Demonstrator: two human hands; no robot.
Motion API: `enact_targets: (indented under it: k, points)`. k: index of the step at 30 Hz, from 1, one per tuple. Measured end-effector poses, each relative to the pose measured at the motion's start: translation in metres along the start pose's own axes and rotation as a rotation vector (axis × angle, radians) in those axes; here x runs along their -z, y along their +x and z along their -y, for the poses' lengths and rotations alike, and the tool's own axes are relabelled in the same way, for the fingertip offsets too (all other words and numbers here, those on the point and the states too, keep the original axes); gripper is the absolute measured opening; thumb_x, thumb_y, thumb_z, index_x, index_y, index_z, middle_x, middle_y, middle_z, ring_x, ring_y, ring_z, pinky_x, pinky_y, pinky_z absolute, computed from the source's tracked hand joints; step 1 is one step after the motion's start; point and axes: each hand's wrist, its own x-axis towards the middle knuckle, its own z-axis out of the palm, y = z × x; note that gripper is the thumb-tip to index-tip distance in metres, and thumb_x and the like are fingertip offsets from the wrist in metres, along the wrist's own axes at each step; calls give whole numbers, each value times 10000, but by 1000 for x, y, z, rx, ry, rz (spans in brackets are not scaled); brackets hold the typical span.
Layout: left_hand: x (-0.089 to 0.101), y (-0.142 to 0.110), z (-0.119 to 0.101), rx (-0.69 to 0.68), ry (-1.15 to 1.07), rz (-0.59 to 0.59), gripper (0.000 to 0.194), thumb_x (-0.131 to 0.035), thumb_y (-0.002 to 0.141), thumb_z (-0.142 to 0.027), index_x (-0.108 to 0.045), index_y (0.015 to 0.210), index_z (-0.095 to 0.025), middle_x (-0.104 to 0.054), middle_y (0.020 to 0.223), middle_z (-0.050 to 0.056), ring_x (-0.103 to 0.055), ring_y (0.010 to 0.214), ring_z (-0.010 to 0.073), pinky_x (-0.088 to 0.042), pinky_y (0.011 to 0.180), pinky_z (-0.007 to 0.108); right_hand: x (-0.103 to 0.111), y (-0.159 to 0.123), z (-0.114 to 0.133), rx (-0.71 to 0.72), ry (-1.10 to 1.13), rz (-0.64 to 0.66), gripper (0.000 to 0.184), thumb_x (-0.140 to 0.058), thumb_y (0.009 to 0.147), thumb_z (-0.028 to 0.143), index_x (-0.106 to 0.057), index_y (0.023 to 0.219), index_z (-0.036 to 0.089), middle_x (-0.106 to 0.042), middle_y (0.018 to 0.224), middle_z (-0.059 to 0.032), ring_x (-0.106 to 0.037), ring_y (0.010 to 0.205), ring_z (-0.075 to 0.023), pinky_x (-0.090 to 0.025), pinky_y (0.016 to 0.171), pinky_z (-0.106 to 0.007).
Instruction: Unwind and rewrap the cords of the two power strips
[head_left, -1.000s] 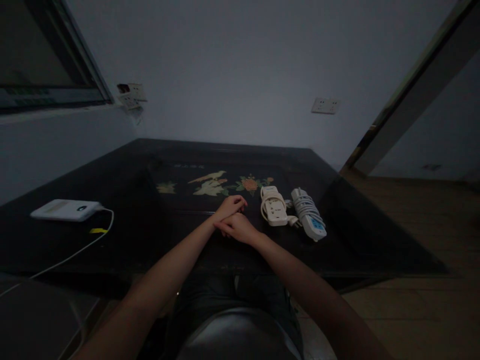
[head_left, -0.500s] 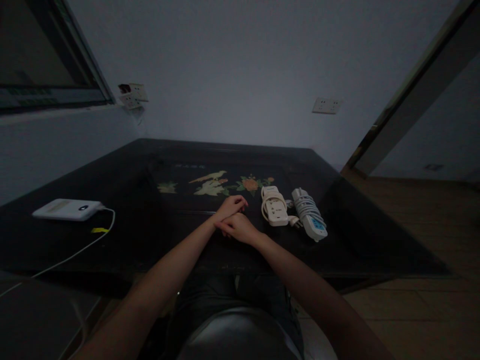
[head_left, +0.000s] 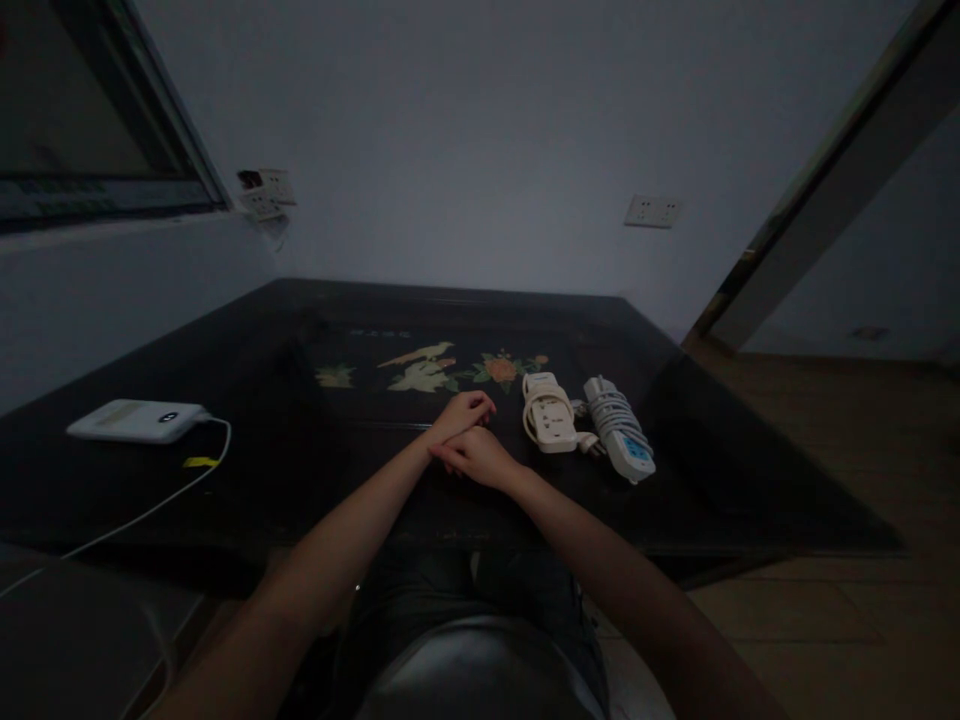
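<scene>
Both hands rest on the dark table, crossed at the wrists near its front edge. My left hand [head_left: 463, 410] lies a little farther forward, its fingers loosely curled, with no object visible in them. Against the left wrist sits my right hand [head_left: 484, 457], fingers folded in and partly hidden, also with no object showing. Just to the right is a cream power strip [head_left: 551, 420] with its cord wrapped around it, nearest to the hands but not touched. Beside it, a white and blue power strip [head_left: 621, 430] is wound in grey cord and lies at a slant.
The black table [head_left: 360, 480] has a painted bird [head_left: 424, 352] and flower pattern. A white power bank [head_left: 135, 421] with a white cable [head_left: 161, 500] and yellow tag [head_left: 199, 462] lies at the left. Wall sockets [head_left: 652, 211] are behind, with a window [head_left: 82, 110] at upper left.
</scene>
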Motion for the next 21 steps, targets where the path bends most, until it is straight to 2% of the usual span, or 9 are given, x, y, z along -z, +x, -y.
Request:
enact_targets:
  k: [21]
  points:
    - [0,1,5,-27,-16,1,211,-484,814,-304,-612,750,-148,-555,598,-16,-524,570,106,-410,555,213,2,0,2,-6,-11,6,509,-449,927,463,-673,596,148,-581,503,6,-519,515,-84,-309,564,-204]
